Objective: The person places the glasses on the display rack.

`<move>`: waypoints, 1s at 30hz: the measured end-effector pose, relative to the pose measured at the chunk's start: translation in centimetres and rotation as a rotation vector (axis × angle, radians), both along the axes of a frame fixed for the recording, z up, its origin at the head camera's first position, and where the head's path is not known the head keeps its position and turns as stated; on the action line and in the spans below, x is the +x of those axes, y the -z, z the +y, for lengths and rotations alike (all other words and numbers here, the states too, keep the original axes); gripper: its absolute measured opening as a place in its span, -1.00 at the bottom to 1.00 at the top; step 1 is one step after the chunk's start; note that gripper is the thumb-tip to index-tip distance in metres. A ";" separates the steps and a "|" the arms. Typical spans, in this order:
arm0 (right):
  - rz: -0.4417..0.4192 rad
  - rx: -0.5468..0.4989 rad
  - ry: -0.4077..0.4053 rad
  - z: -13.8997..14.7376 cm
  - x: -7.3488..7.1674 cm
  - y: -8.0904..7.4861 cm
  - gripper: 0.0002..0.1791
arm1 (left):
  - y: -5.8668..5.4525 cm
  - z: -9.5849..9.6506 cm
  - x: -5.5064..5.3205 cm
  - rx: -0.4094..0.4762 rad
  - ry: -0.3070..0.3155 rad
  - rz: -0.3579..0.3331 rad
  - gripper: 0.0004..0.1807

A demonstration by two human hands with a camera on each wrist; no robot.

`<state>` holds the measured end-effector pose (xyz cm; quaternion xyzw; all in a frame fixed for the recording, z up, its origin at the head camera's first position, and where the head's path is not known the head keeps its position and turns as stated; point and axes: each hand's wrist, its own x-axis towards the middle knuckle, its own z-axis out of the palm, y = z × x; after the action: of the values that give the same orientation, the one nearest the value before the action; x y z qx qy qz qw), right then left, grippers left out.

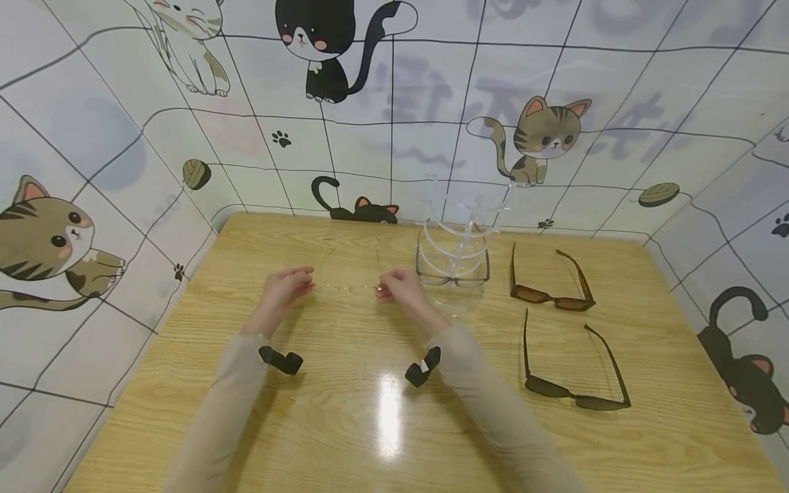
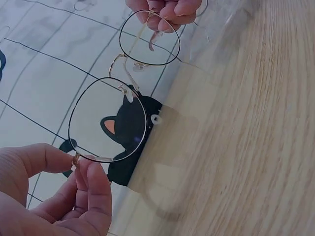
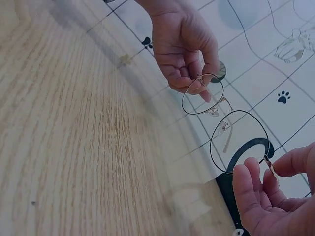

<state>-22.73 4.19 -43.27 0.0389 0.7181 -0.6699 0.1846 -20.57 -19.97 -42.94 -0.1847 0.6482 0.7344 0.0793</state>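
Note:
Thin, gold and dark wire-rimmed eyeglasses (image 1: 351,289) with round clear lenses are held up by both hands over the back half of the wooden table. My left hand (image 1: 285,291) pinches the left hinge between thumb and fingers. At the opposite hinge, the right hand (image 1: 403,291) pinches the frame the same way. The left wrist view shows the eyeglasses' bridge (image 2: 117,63) and nose pads between the two hands. Both temples are unfolded and point away toward the back wall.
Right of the hands stands a clear tiered display stand (image 1: 459,257) bearing dark-rimmed eyeglasses (image 1: 453,281). Brown sunglasses (image 1: 553,300) and black sunglasses (image 1: 576,399) lie unfolded farther right on the table (image 1: 333,424). Cat-print walls (image 1: 394,89) enclose the back and sides.

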 end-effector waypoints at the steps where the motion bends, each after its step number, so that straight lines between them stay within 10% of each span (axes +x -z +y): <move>1: 0.001 -0.011 -0.005 0.1 0.3 -0.2 -0.70 | 0.0 0.0 0.3 0.004 0.011 0.006 -0.54; 30: 0.201 -0.082 -0.146 5.8 6.8 -3.7 -0.82 | -2.2 2.6 6.6 0.133 0.207 0.141 -0.84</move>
<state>-15.89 10.02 -39.55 -0.0885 0.7059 -0.6840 0.1613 -13.97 -17.40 -40.72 -0.0592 0.6176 0.7749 0.1210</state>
